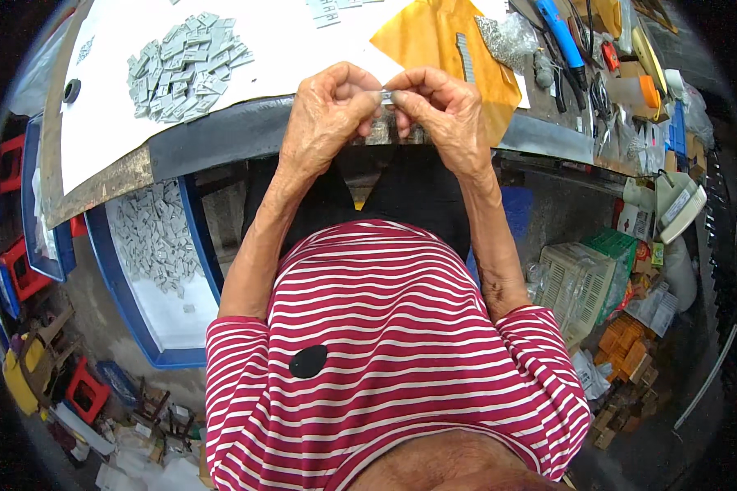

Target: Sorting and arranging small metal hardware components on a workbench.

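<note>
Left hand (323,114) and right hand (450,114), both pinched closed, grip one small piece (386,97), apparently grey, at the table (135,169)'s near edge. One heap of grey pieces (190,69) lies on the table's left.

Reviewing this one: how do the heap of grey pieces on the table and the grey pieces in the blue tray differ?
Position: the table heap lies on a white sheet, while the tray pieces lie lower, inside the blue tray.
Spread: the table heap is compact; the tray pieces thin out toward the near end, baring white beneath.
Shared: both are many small, flat, grey pieces lying at mixed angles.
</note>
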The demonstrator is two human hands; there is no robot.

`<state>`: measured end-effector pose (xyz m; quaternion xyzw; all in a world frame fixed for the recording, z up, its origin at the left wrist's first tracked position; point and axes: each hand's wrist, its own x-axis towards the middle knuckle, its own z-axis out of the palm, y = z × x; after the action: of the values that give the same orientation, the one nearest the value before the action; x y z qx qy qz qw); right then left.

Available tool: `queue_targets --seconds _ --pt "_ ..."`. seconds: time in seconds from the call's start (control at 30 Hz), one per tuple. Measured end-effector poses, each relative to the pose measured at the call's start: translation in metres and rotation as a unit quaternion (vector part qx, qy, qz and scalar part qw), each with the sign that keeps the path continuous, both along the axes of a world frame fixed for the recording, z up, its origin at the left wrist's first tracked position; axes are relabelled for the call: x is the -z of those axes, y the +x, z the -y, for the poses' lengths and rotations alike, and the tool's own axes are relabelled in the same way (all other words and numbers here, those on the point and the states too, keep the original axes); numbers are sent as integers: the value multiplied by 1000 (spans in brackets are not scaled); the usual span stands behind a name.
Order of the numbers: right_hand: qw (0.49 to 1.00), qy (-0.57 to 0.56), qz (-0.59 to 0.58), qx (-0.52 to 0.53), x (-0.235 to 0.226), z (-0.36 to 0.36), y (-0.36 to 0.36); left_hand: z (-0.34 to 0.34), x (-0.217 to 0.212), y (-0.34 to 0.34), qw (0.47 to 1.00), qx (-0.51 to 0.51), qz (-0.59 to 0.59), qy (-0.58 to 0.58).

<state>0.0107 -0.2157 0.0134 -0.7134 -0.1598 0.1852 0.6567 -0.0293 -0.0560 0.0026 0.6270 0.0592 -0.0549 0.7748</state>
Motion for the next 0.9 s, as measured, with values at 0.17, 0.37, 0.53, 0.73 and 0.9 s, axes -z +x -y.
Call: queue_targets --seconds 0.17,0.37,0.53,0.73,0.9 --pt "1000 -2 8 14 -1 -1 -2 2 0 1 1000 2 5 -8" --pt "998 -38 33 42 -2 -4 -6 7 4 3 997 -21 -1 68" --pt "996 -36 35 69 6 -5 -7 12 9 2 991 -43 36 122" --pt "993 -10 3 121 5 -8 -8 12 3 -1 999 -4 16 35" --pt "989 -7 26 143 10 -7 -7 14 5 -3 997 0 67 45"
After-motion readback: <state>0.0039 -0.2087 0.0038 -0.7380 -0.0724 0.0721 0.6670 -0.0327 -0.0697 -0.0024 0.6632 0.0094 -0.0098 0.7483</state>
